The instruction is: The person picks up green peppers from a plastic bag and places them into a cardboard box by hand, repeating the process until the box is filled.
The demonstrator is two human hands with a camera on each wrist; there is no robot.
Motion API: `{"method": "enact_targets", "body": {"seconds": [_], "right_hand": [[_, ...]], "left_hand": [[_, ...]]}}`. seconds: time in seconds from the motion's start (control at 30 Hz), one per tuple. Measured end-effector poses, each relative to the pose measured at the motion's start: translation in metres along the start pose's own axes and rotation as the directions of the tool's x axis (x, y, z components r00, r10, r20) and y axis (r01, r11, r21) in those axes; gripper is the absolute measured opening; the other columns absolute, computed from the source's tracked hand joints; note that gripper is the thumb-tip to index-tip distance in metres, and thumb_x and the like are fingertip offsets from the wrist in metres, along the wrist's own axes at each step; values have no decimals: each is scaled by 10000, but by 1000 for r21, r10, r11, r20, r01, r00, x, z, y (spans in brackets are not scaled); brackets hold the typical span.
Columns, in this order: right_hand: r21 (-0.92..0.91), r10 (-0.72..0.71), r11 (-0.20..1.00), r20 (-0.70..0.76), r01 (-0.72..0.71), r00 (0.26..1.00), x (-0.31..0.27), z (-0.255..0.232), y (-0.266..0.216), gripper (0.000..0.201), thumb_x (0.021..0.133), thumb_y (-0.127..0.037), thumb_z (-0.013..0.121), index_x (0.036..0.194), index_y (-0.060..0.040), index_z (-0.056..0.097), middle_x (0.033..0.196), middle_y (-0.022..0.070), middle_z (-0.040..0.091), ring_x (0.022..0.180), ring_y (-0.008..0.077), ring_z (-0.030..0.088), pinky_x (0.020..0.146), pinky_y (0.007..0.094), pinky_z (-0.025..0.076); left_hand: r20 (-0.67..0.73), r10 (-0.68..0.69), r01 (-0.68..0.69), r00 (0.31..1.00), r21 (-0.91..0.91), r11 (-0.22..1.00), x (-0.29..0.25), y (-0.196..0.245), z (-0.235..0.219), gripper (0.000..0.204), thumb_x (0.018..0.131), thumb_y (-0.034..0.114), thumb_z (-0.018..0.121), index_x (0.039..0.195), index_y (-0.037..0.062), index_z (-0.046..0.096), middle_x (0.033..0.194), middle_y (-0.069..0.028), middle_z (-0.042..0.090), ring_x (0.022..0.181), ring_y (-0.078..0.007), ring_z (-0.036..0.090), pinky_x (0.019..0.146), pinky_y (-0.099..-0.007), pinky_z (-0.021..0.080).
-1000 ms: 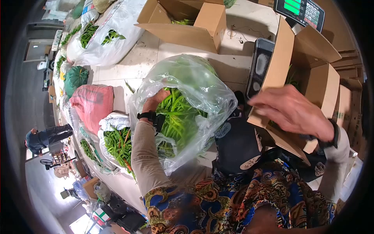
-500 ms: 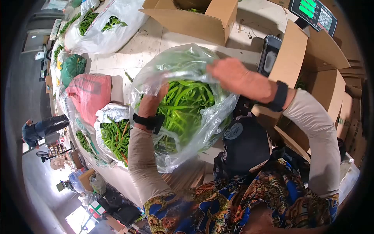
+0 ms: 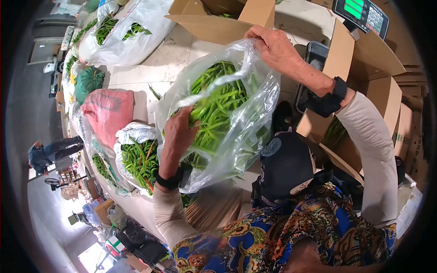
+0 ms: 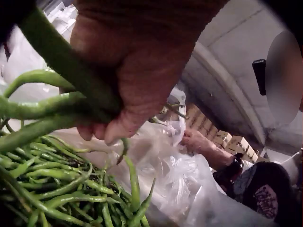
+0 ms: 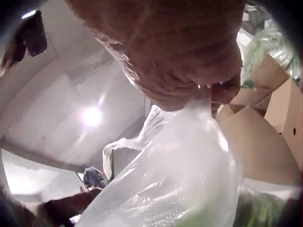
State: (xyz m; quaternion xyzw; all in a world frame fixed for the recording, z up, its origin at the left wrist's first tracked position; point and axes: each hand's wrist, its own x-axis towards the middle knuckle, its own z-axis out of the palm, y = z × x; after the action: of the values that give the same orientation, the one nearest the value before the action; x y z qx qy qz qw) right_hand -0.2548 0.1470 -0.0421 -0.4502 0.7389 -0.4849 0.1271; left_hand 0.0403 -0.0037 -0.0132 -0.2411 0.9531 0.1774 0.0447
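Observation:
A clear plastic bag (image 3: pixel 236 157) full of long green chili peppers (image 3: pixel 217 102) stands in front of me. My right hand (image 3: pixel 278 49) pinches the bag's rim at the far right and holds it up; in the right wrist view the stretched plastic (image 5: pixel 184 165) runs down from the fingers. At the bag's left side is my left hand (image 3: pixel 179 136). Its fingers curl round a few green chili peppers (image 4: pixel 66 61) in the left wrist view, above the loose peppers (image 4: pixel 57 184) in the bag. The twisted rim of the bag crosses near the left fingertips.
An open cardboard box (image 3: pixel 382 102) with peppers inside stands at my right, near a scale with a lit display (image 3: pixel 362 12). Another open box (image 3: pixel 218 28) is at the back. Pepper sacks, a pink bag (image 3: pixel 109 116) and a green bag (image 3: pixel 89 83) line the left. A person (image 3: pixel 50 152) stands far left.
My right hand has come from over the right-hand box to the bag's rim, then lifted it up and away from me. My left hand has stayed at the bag's left side.

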Motion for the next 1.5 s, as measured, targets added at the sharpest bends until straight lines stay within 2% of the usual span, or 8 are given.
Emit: {"method": "enact_targets", "body": {"seconds": [0.17, 0.3, 0.37, 0.43, 0.63, 0.9, 1.07, 1.5], "right_hand": [[-350, -66, 932, 93, 95, 993, -4, -7, 8, 170, 854, -78, 516, 1001, -33, 589, 840, 216, 642, 774, 422, 614, 720, 462, 500], [-295, -23, 956, -36, 11, 999, 4, -9, 37, 182, 843, -107, 533, 998, -41, 601, 823, 227, 639, 768, 434, 611, 720, 484, 497], [-582, 322, 789, 120, -197, 939, 2, -13, 31, 189, 831, -120, 540, 990, -56, 620, 813, 233, 643, 764, 437, 616, 712, 503, 499], [-599, 216, 800, 217, -45, 952, -14, -19, 27, 192, 811, -100, 533, 967, -53, 634, 827, 219, 652, 786, 415, 632, 706, 495, 510], [-536, 90, 844, 150, 5, 985, -20, -47, 7, 201, 801, -80, 525, 963, -59, 643, 808, 200, 653, 779, 409, 636, 693, 492, 510], [-477, 98, 879, 231, 25, 968, -49, -84, 6, 241, 793, -35, 519, 1005, -46, 632, 825, 207, 649, 824, 400, 621, 740, 475, 489], [-211, -223, 936, 263, 281, 939, -71, -101, -4, 197, 802, -47, 558, 983, -4, 620, 867, 179, 654, 845, 368, 620, 759, 434, 489], [671, -6, 741, 47, -27, 999, -130, -206, -70, 516, 884, -354, 644, 1249, -14, 512, 1135, 51, 555, 1037, 115, 502, 927, 286, 394]], "left_hand": [[207, -78, 165, 975, -445, 880, -28, 10, -38, 472, 751, 69, 730, 1183, 18, 548, 967, -114, 680, 882, -140, 623, 782, -289, 495], [308, -3, 91, 951, -271, 958, -39, 24, -54, 451, 769, 120, 736, 1179, 36, 568, 967, -134, 679, 909, -165, 647, 802, -320, 497], [195, -27, 153, 980, -667, 729, -49, 36, -67, 478, 756, 110, 731, 1178, -24, 548, 1030, -101, 664, 949, -182, 623, 854, -327, 496], [123, -98, 149, 988, -932, 331, -51, 41, -76, 509, 738, 213, 706, 1164, -21, 553, 925, -99, 645, 872, -194, 629, 816, -328, 511], [348, -59, 46, 935, 46, 998, 4, 65, -118, 479, 748, 153, 698, 1155, -41, 538, 831, -213, 650, 737, -298, 646, 675, -384, 491], [538, -83, 230, 839, -211, 950, -25, 85, -161, 536, 749, 128, 755, 1222, 5, 536, 1016, -114, 648, 911, -190, 615, 806, -318, 484], [424, 30, 237, 905, -562, 793, -23, 121, -176, 504, 767, 165, 749, 1167, -61, 541, 928, -90, 632, 822, -142, 612, 746, -302, 516], [26, 445, -101, 895, -961, 259, 90, 318, -99, 355, 900, 169, 630, 1164, -50, 542, 810, -65, 641, 706, -154, 647, 664, -286, 555]]}}
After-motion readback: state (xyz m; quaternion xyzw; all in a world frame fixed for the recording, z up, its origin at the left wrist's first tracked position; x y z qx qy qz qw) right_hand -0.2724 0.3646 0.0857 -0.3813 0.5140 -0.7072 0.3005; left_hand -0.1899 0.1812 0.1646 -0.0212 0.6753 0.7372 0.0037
